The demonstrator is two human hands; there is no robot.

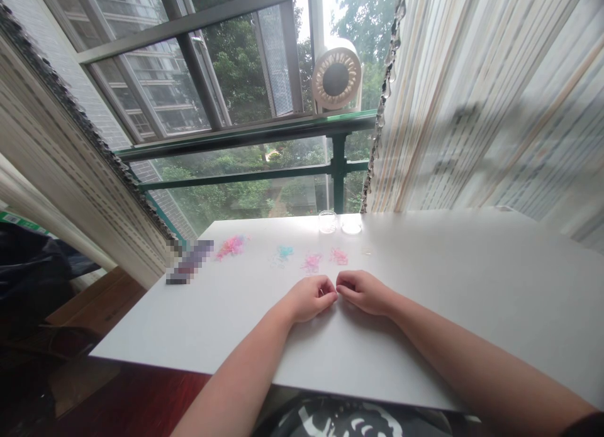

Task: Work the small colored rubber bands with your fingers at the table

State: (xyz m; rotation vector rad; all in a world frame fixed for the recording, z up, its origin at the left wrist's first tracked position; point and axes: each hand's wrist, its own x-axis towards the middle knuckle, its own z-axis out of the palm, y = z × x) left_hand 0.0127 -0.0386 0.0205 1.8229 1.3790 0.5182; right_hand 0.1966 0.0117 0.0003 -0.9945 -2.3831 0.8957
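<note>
Both of my hands rest low over the white table, fingertips almost meeting. My left hand (312, 297) is curled, thumb and fingers pinched together. Opposite it, my right hand (362, 291) is closed in a similar pinch. Whatever lies between the fingertips is too small to make out. Just beyond them are two small pink piles: a pink-purple pile (312, 263) and a coral-pink pile (338, 256). Left of these is a turquoise pile (285, 252) with pale bits around it. A larger multicoloured pile (231, 247) lies farther left. The pieces are too small to name.
Two clear round containers (327, 222) stand at the back edge of the white table (453, 298). A few thin pale pieces (367, 251) lie at right. A pixelated dark object (190, 262) sits at the left edge. A white round fan-like device (336, 77) is by the window.
</note>
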